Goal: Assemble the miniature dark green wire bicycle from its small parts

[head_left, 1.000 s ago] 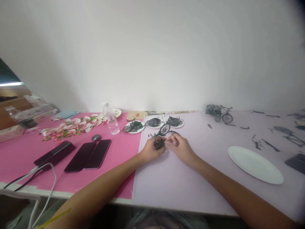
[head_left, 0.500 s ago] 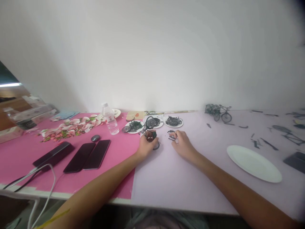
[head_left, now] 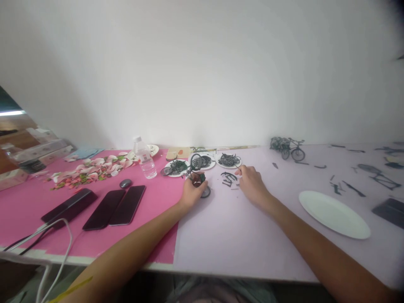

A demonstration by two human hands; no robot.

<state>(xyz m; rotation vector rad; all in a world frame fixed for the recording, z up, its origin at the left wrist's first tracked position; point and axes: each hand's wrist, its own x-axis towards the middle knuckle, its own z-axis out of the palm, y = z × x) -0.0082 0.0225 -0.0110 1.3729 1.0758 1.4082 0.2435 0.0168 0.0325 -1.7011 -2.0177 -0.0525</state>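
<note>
My left hand (head_left: 192, 192) is closed round a small dark model bicycle (head_left: 205, 192). One of its wheels points up past my fingers and another shows below my thumb. My right hand (head_left: 252, 185) is beside several loose dark model parts (head_left: 229, 177) on the pale table covering. Its thumb and fingers are pinched together, and what they hold, if anything, is too small to make out. Just beyond my hands are three white plates of dark model pieces: a left plate (head_left: 170, 174), a middle plate (head_left: 214, 163) and a right plate (head_left: 237, 166).
A finished-looking model bicycle (head_left: 293, 150) stands by the wall. An oval white plate (head_left: 334, 214) lies at right, near scattered dark parts (head_left: 354, 189). On the pink covering are a water bottle (head_left: 145, 158), two phones (head_left: 128, 205), a mouse (head_left: 125, 183) and artificial petals (head_left: 94, 168).
My right hand has moved right, away from the loose curved parts, which now lie uncovered on the table. The left hand keeps its hold on the model bicycle in nearly the same place.
</note>
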